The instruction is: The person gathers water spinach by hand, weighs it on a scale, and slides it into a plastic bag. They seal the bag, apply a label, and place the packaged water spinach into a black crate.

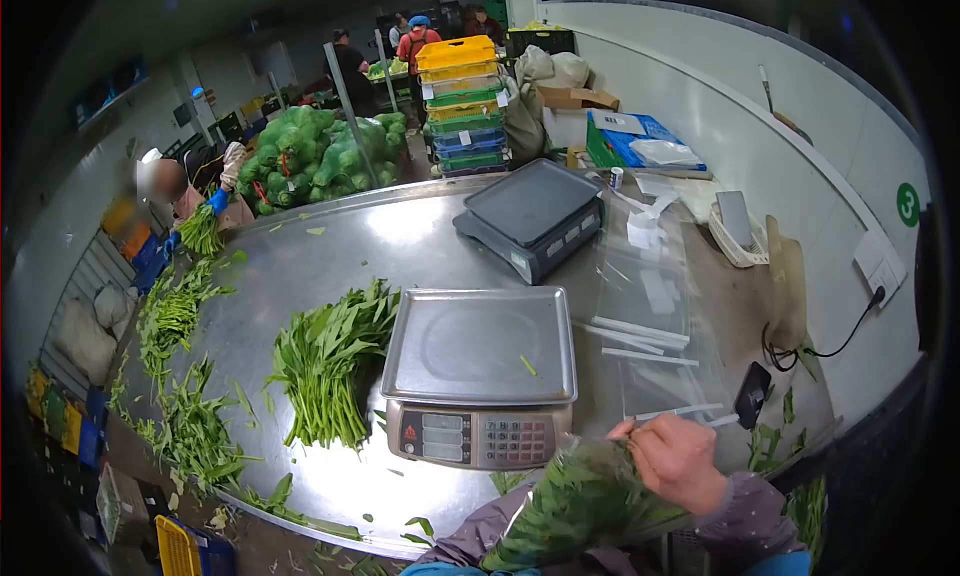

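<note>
My right hand (680,461) is closed, its fingers pinching the top edge of a clear plastic bag of leafy greens (580,496) at the table's front edge. My left hand is hidden behind or below the bag; only the sleeve shows. Just beyond the bag stands a scale (480,351) with a bare metal pan holding one small green stem. A bundle of leafy greens (330,366) lies left of the scale. Flat clear bags (655,376) with white strips are spread to the right.
A second, dark scale (535,211) stands farther back. Loose greens (200,426) line the left edge, where a co-worker (185,191) in blue gloves holds greens. Stacked crates (465,106) and netted vegetables (310,156) stand behind. A phone (752,394) and cable lie at right.
</note>
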Demonstrator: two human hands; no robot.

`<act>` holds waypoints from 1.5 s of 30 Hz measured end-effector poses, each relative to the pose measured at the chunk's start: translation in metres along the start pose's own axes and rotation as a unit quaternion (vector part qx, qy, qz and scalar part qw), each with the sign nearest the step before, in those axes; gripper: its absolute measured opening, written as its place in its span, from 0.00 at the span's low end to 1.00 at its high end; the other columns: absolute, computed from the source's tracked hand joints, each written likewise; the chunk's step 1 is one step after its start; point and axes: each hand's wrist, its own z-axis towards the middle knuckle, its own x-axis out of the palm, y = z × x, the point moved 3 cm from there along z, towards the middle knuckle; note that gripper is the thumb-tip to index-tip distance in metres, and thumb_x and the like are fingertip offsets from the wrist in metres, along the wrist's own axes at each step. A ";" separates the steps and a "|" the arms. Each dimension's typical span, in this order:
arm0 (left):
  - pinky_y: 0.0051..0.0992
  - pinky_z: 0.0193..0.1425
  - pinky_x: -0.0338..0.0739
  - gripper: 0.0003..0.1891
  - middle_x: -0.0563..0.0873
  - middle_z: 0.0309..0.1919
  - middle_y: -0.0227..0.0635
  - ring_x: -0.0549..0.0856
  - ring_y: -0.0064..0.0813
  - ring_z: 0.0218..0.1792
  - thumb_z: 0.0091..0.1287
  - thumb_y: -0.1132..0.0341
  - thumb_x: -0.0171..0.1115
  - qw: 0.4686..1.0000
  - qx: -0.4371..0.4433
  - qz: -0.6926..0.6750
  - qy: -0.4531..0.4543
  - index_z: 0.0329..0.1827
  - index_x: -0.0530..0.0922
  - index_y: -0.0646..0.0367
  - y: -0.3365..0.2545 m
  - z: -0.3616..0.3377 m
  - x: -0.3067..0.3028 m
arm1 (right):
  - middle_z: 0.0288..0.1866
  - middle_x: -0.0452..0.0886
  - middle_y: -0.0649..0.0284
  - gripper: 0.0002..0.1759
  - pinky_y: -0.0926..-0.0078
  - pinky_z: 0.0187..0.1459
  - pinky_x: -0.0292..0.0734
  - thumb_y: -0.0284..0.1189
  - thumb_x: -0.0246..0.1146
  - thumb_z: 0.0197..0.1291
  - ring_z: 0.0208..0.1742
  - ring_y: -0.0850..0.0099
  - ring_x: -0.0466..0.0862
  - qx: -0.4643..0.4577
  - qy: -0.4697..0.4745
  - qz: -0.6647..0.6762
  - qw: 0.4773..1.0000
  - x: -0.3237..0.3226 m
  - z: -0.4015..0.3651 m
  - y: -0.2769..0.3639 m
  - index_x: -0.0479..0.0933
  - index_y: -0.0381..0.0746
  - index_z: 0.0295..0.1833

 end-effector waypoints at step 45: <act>0.26 0.26 0.56 0.26 0.58 0.12 0.27 0.58 0.24 0.18 0.72 0.54 0.39 0.973 0.080 0.138 -0.165 0.13 0.57 0.53 -0.046 0.014 -0.001 | 0.22 0.68 0.64 0.07 0.74 0.22 0.65 0.25 0.60 0.51 0.23 0.65 0.70 0.093 0.131 0.252 0.954 -0.066 0.003 0.016 0.68 0.39 0.33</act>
